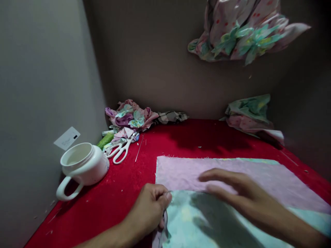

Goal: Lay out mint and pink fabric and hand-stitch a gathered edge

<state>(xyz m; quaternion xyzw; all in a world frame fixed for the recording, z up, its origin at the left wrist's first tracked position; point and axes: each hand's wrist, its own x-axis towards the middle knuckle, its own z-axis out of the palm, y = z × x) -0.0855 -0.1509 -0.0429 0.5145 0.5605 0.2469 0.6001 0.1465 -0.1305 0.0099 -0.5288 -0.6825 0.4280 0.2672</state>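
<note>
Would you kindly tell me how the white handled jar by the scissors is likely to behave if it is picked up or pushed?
The white handled jar looks glossy, so it may feel slippery. Its open, hollow-looking body suggests it is fairly light and might tip if pushed.

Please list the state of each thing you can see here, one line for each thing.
Left hand: pinching the cloth edge
Right hand: open, fingers spread over the cloth
Pink cloth: lying flat, partly under mint cloth
White jar: open, no lid on
White-handled scissors: lying down, blades hidden
Printed cloth: hanging in the air
Crumpled cloth pile: bunched by the wall
</note>
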